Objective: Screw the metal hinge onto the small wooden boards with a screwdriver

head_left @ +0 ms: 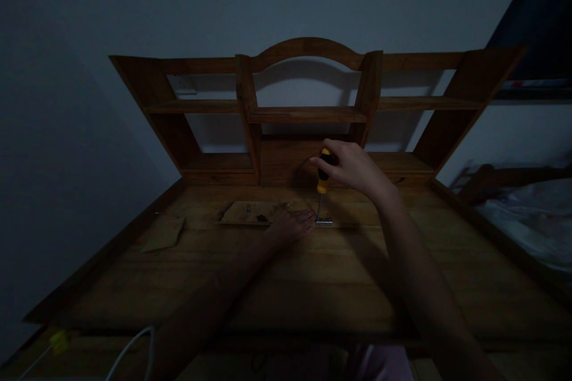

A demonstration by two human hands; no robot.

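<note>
My right hand (346, 164) is closed around the handle of a yellow and black screwdriver (322, 183). Its thin shaft points down, nearly upright, and the tip meets a small silver metal fitting (324, 222), perhaps a hinge or catch. That fitting sits at the front edge of a thin wooden board (353, 214) lying on the desk. Flat on the same board rests my left hand (292, 224), fingers stretched toward the fitting and close to the screwdriver tip. What lies under the left palm is hidden.
The wooden desk (286, 292) carries a shelf unit (308, 114) along its back. A piece of brown cardboard or paper (163, 233) lies at the left. A white cable (129, 345) and a yellow object (58, 342) are at the lower left. The light is dim.
</note>
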